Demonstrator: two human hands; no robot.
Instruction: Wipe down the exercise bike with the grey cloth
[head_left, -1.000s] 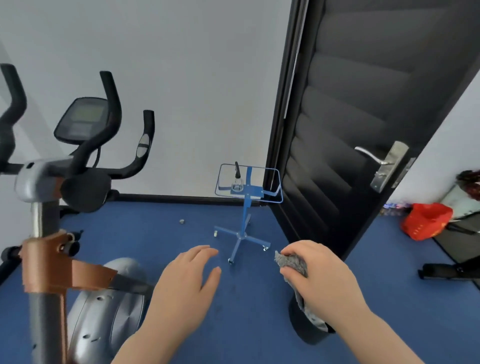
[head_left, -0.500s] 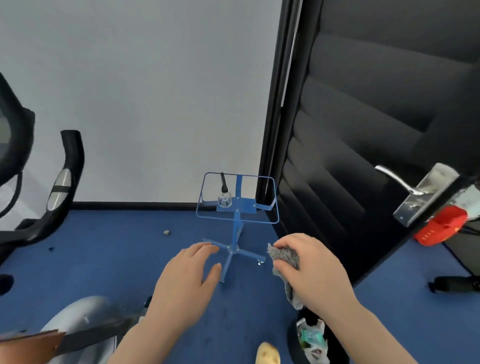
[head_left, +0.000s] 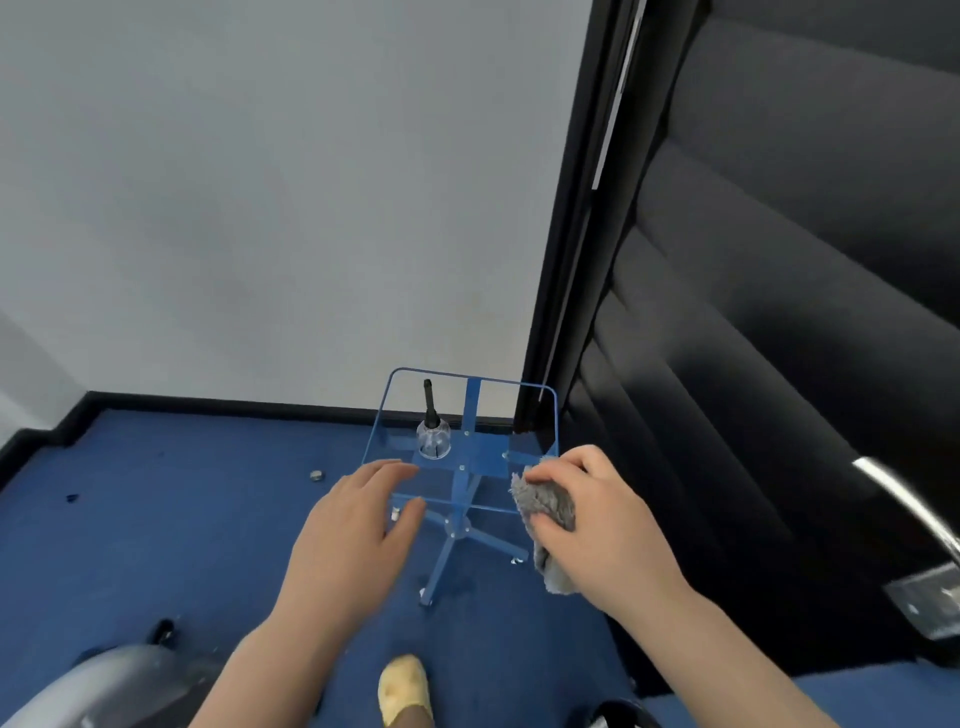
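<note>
My right hand (head_left: 597, 525) grips the bunched grey cloth (head_left: 545, 512), part of which hangs below the palm. It hovers over the right edge of a small blue stand's clear tray (head_left: 519, 400). My left hand (head_left: 358, 535) is held flat with straight fingers over the tray's left front edge and holds nothing. Of the exercise bike only its silver flywheel cover (head_left: 109, 686) shows, at the bottom left corner.
A glass bottle with a black nozzle (head_left: 432, 434) stands on the tray. A black door (head_left: 779, 338) with a silver handle (head_left: 904, 499) stands open on the right. A yellow slipper (head_left: 405, 688) shows on the blue carpet (head_left: 156, 545). A small nut (head_left: 316, 475) lies near the wall.
The view has swung right and closer to the blue stand. The bike's handlebars and console have left the view. Both hands have moved forward over the tray, the cloth still held.
</note>
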